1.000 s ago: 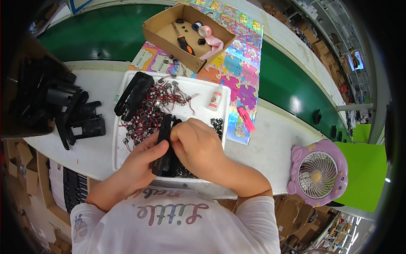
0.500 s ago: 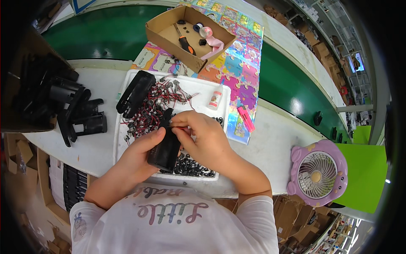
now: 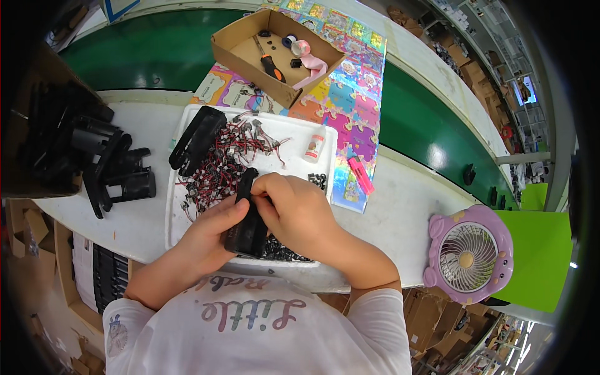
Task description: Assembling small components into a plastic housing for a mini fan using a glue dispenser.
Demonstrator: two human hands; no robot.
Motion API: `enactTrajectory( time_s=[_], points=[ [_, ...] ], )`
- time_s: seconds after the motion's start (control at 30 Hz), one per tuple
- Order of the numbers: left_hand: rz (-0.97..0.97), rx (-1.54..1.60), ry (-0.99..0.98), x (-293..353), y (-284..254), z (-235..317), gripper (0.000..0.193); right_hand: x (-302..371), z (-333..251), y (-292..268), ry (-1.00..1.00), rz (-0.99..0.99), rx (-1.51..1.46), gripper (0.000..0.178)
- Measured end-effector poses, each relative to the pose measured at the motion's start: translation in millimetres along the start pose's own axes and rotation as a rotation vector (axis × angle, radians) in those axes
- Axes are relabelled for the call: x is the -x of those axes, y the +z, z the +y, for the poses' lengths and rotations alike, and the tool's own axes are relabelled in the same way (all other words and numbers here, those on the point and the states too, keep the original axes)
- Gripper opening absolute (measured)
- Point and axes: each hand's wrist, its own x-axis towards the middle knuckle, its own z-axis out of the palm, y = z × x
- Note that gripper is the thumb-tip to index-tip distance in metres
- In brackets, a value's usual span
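Observation:
Over the white foam tray [image 3: 297,167], my left hand [image 3: 209,234] is closed around a black plastic housing [image 3: 249,232], thumb along its side. My right hand [image 3: 299,209] pinches at the housing's upper part; whatever sits between its fingertips is hidden. Beyond my hands lies a heap of small connectors with red and black wires [image 3: 215,172]. Another black housing [image 3: 199,139] rests on the tray's far left corner. Small black parts [image 3: 282,251] are piled near the tray's front edge, partly covered by my right hand. A small white bottle [image 3: 315,145] stands at the tray's far right.
A cardboard tray [image 3: 290,94] at the back holds a screwdriver [image 3: 272,67], tape and a pink ribbon. A pink marker-like tool [image 3: 360,175] lies on the colourful sheet [image 3: 356,119]. Black housings [image 3: 128,172] fill the left side; a purple fan [image 3: 469,255] stands right.
My right hand has turned, its knuckles now more over the housing, and it hides the fingertips. The housing has shifted slightly toward me and stands more upright. Red wire at the fingertips no longer shows.

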Motion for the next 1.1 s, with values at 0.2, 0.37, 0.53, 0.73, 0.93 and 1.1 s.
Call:
enactTrajectory(
  time_s=[0.2,0.37,0.53,0.73,0.93,1.1],
  points=[
    [-0.024,-0.069,0.049,0.5,-3.9,1.8,0.039,-4.8,-4.2,-16.3,0.115,-0.1,-0.066,0.025],
    [-0.085,0.085,0.059,-0.4,4.0,8.7,0.045,-7.2,-6.2,-46.6,0.28,-0.038,-0.374,0.022],
    [0.046,0.091,0.063,-13.8,20.7,6.7,0.035,0.9,-21.8,-43.0,-0.134,-0.182,-0.116,0.024],
    [0.205,-1.22,0.798,-14.4,1.0,39.3,0.044,-7.2,13.5,-84.1,-0.044,0.157,0.119,0.006],
    [0.866,-2.012,0.712,-8.0,-28.7,72.4,0.059,3.9,142.7,-127.6,0.408,0.461,0.554,0.014],
    [0.883,-2.001,0.666,-10.6,-36.9,73.4,0.052,40.5,208.0,-136.9,0.604,0.434,0.739,0.013]
  ],
)
